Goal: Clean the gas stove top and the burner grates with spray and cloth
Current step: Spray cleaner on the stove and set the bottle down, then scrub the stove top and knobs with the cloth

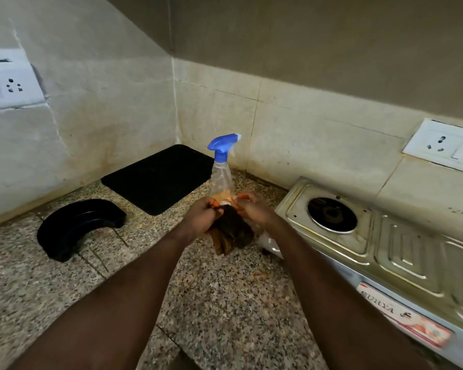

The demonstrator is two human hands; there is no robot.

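A steel gas stove (409, 252) sits on the right of the granite counter, its left burner (332, 214) bare, with no grate on it. A clear spray bottle (222, 177) with a blue trigger head stands upright just left of the stove. In front of the bottle, my left hand (199, 218) and my right hand (254, 209) both grip a dark, orange-edged cloth (231, 231), which hangs bunched between them above the counter. The bottle's base is hidden behind the hands and cloth.
A black rectangular mat (158, 177) lies in the back corner. A curved black plastic piece (75, 228) rests on the counter (225, 303) at the left. Tiled walls close in behind, with socket plates (444, 145) at right and left (8, 81).
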